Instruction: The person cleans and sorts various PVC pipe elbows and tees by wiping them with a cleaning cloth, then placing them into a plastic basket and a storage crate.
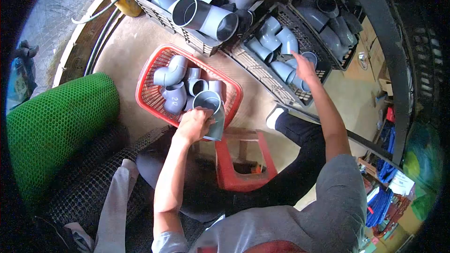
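Note:
My left hand (193, 125) is closed around a grey plastic pipe elbow (216, 127), whose round mouth faces up over the near side of a red basket (144, 89). Inside that basket lie several more grey elbows, one with a number marked on it (174, 98). My right hand (305, 69) is over a black crate (286, 94) at the right, its visible fingers stretched out among grey pipe elbows (289, 40). A fitting (309, 58) is right beside its fingers; whether they touch is hard to see.
A crate (197, 42) of larger grey fittings stands at the back, another dark crate (344, 61) at the right. A red plastic stool (222, 166) is between my legs. Rolls of green mesh (65, 126) and black mesh (89, 182) lie left. A yellow bottle (125, 2) stands back left.

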A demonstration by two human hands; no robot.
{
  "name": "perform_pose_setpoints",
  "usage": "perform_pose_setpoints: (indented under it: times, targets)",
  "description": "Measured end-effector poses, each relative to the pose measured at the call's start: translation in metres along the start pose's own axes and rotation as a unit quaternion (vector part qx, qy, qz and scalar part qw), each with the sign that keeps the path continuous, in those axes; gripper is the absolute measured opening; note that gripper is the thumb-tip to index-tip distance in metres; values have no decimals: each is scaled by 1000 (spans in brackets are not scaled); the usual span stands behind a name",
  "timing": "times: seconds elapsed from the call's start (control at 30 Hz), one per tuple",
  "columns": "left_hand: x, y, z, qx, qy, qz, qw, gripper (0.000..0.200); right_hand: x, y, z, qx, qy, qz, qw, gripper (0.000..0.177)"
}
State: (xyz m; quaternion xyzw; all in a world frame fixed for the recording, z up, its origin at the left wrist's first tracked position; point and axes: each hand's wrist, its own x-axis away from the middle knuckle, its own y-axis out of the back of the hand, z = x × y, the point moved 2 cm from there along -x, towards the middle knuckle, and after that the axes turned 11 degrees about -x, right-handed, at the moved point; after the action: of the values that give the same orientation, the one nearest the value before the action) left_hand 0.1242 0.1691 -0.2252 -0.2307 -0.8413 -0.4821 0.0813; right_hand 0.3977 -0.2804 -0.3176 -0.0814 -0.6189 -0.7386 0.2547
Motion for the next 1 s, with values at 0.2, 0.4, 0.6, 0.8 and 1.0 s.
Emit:
perform_pose_setpoints:
  times: [0.2, 0.4, 0.6, 0.8, 1.0]
  targets:
    - [3, -4, 1, 26, 9, 0, 1000, 19, -72, -3, 19, -370, -168, 100, 908, 82]
    - [-2, 2, -3, 2, -7, -28, 1000, 19, -123, -105, 44, -383, -157, -166, 895, 110]
    - [-6, -9, 0, 16, -24, -19, 999, 19, -131, -113, 31, -473, -117, -131, 864, 107]
    - [-8, 0, -6, -1, 7, -4, 1000, 16, -129, -102, 44, -333, -188, -140, 913, 104]
    - [-3, -1, -10, 19, 24, -7, 1000, 18, -113, -67, 68, -345, -239, -95, 903, 95]
